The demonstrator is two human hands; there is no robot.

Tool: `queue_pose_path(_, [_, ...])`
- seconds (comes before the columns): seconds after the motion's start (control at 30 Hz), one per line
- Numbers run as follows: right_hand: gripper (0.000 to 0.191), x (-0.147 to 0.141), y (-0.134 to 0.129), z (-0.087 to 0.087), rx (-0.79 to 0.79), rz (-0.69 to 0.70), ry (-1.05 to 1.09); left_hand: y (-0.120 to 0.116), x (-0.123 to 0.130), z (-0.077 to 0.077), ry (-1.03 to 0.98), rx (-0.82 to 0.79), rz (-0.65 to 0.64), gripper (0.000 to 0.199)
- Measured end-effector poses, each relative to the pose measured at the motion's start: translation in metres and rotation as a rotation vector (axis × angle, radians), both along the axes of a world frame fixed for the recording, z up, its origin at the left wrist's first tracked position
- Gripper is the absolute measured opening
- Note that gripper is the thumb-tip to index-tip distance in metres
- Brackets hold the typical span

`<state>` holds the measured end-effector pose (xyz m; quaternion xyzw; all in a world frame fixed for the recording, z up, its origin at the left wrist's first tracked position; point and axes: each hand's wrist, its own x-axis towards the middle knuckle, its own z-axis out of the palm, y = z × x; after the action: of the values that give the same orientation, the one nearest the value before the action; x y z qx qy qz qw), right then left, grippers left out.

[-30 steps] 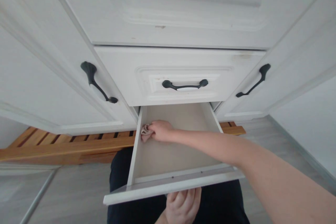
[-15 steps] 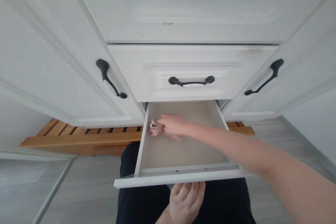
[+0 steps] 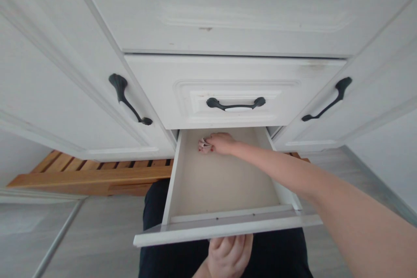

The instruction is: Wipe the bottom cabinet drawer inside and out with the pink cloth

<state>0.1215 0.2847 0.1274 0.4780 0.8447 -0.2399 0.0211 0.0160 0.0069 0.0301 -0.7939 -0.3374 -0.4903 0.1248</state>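
A white drawer [image 3: 224, 191] is pulled out above my lap. Inside it, toward the back left, my right hand [image 3: 221, 143] grips a crumpled pinkish cloth [image 3: 205, 145] against the pale bottom. My right arm crosses over the drawer's right side. Below the top edge of the drawer front, my left hand [image 3: 230, 254] has its fingers curled against the outer face. Whatever handle they grip there is hidden from view.
Above is a closed drawer with a dark handle [image 3: 236, 104]. Cabinet doors flank it, with a left handle [image 3: 128, 99] and a right handle [image 3: 327, 99]. A slatted wooden platform [image 3: 87, 179] lies low at left. My dark-clothed legs are under the drawer.
My right hand has moved the cloth rightward and farther back along the drawer bottom. My left hand keeps its place at the drawer front. The view has shifted slightly.
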Motion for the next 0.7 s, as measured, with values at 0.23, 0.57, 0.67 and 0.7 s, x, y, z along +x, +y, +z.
queue_pose_path(0.23, [0.026, 0.006, -0.118, 0.002, -0.137, 0.321, -0.110, 0.000, -0.003, 0.001, 0.078, 0.006, -0.012, 0.026])
queue_pose_path(0.57, [0.023, 0.042, -0.065, 0.042, -0.064, 0.153, -0.127, -0.002, -0.004, 0.011, 0.099, -0.046, -0.010, 0.029])
queue_pose_path(0.67, [0.034, 0.054, -0.030, 0.048, 0.057, -0.064, -0.064, -0.002, -0.002, 0.010, 0.058, -0.035, 0.013, 0.026])
queue_pose_path(0.7, [0.038, 0.058, -0.019, 0.049, 0.066, -0.123, -0.037, -0.001, -0.002, 0.009, 0.044, -0.027, 0.018, 0.025])
